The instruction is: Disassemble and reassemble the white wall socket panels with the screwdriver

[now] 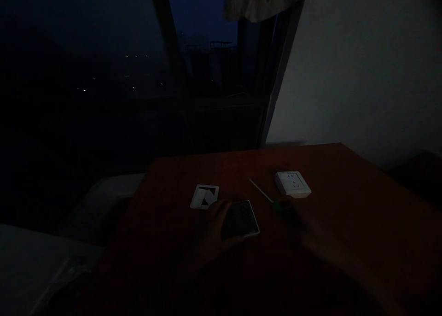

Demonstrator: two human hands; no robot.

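Dim red table, hands holding white-rimmed panel, green-handled screwdriver; white socket nearby

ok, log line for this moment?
left hand: holding dark square white-edged panel; right hand: holding green-handled slim screwdriver; beyond right hand: boxy white socket; beyond left: flat white plate; light: dim

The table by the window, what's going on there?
A person's left hand grips a dark, pale-rimmed square piece. The right hand holds a green-handled screwdriver, its tip apart from that piece. A white socket sits just beyond the right hand, and a white plate with dark triangles lies beyond the left.
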